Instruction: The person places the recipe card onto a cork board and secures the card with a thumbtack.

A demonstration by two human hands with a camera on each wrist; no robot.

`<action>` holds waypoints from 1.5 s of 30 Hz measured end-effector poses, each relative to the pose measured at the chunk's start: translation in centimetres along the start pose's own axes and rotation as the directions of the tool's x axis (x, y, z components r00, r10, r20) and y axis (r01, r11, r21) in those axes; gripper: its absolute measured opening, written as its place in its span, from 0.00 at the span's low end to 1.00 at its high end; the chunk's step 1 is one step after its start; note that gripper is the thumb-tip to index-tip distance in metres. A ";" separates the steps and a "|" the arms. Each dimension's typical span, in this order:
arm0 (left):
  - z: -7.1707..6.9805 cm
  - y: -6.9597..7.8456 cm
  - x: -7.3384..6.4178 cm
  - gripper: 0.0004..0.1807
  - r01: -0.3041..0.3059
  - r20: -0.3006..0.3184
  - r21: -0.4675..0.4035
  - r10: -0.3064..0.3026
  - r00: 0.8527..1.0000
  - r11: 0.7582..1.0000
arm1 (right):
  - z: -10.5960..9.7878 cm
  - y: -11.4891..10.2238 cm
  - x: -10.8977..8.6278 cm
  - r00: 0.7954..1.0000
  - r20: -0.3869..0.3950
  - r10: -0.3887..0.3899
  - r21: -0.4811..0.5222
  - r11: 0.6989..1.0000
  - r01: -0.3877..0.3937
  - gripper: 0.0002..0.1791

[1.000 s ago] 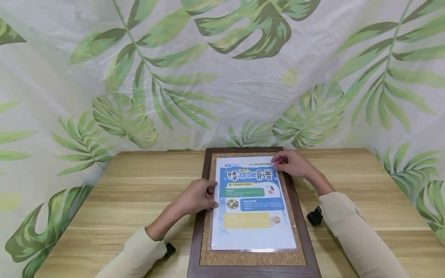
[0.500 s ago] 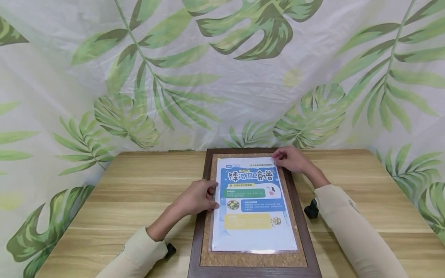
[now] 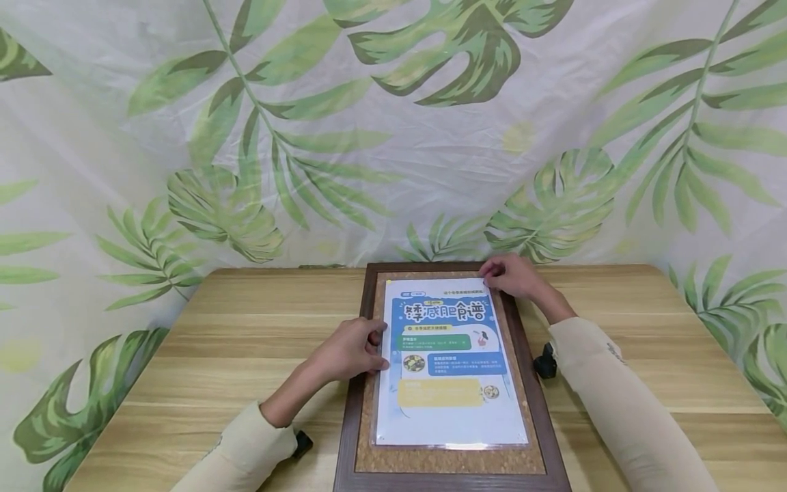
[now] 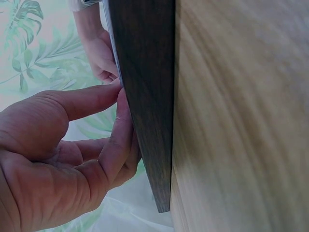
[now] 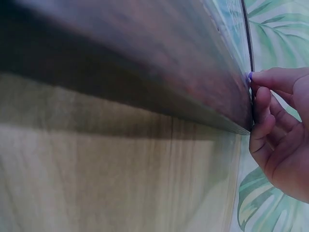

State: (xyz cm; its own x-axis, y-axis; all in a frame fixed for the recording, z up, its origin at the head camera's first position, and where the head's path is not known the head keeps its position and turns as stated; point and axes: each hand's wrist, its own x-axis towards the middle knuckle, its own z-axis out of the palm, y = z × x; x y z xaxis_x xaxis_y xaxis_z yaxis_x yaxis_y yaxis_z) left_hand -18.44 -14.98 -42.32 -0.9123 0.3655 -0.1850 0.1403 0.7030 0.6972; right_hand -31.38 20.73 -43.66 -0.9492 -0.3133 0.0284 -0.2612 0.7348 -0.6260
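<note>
A laminated poster (image 3: pixel 451 424) with blue, green and yellow printing lies on a cork board (image 3: pixel 449 461) in a dark wooden frame (image 3: pixel 544 424). My left hand (image 3: pixel 347 348) rests at the poster's left edge, thumb and index fingertip touching it apart from each other. My right hand (image 3: pixel 513 275) is at the poster's top right corner. In the right wrist view its thumb and fingers pinch a small purple pushpin (image 5: pixel 250 76), mostly hidden by the fingertips. A yellow pushpin (image 3: pixel 389 281) sits at the top left corner. In the left wrist view the left hand (image 4: pixel 72 154) touches along the frame's side.
The board lies on a wooden table (image 3: pixel 258 328), near its back edge. Behind the table hangs a leaf-patterned cloth (image 3: pixel 369 137). Black devices are worn at both wrists, one beside the right sleeve (image 3: pixel 590 362).
The right forearm has swung slightly inward and the right hand has risen a little at the corner. A small green item on the table is now out of sight. The left hand stays put.
</note>
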 end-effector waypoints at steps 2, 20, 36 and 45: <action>0.0 0.0 0.0 0.37 -0.001 0.000 0.005 0.001 1.000 1.000 | 0.0 0.0 0.1 1.000 -0.003 -0.005 -0.008 1.000 0.005 0.09; -0.1 0.2 -0.1 0.37 -0.018 -0.020 0.052 0.019 1.000 0.998 | -0.4 -0.2 1.3 0.989 0.072 0.132 0.129 0.982 -0.141 0.13; 0.0 0.2 0.0 0.36 -0.011 -0.024 0.051 0.012 1.000 0.999 | -0.4 -0.8 1.5 0.974 0.001 0.227 0.083 0.971 -0.226 0.12; 0.0 0.3 0.0 0.36 -0.006 -0.020 0.036 0.006 1.000 0.999 | -0.1 -0.3 1.4 0.975 -0.026 0.219 0.079 0.973 -0.216 0.12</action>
State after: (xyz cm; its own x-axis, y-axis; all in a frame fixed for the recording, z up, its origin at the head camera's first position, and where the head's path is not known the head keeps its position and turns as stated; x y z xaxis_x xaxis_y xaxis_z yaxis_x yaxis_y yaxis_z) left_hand -18.35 -14.77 -42.13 -0.9187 0.3581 -0.1669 0.1593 0.7223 0.6729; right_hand -32.64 20.07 -43.35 -0.9876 -0.1294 -0.0893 -0.0351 0.7349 -0.6772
